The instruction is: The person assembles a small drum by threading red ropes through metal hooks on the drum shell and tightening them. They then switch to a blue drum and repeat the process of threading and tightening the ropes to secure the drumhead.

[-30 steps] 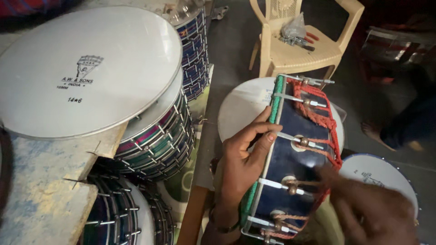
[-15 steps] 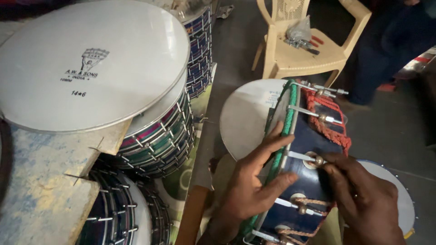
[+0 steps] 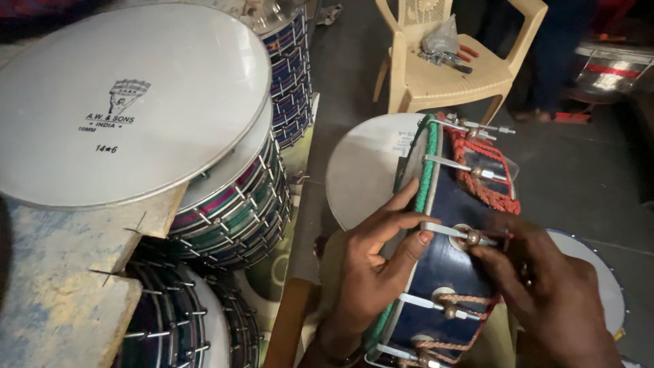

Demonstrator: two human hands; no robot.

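A dark blue drum (image 3: pixel 446 204) with a green rim, silver tension rods and red rope stands on its side in front of me. My left hand (image 3: pixel 371 269) grips its green rim, fingers spread over the shell and the white drumhead. My right hand (image 3: pixel 545 286) pinches a silver tension rod with a round nut (image 3: pixel 470 237) on the shell's middle.
Stacked striped drums (image 3: pixel 231 204) with white heads (image 3: pixel 129 102) fill the left, above a worn wooden board (image 3: pixel 61 286). A white drumhead (image 3: pixel 364 170) lies behind the blue drum, another (image 3: pixel 599 272) at right. A beige plastic chair (image 3: pixel 449 75) with tools and a bag stands behind.
The view has swung slightly left and down. My right hand has shifted up the shell to a middle tension rod; my left hand keeps its hold on the rim.
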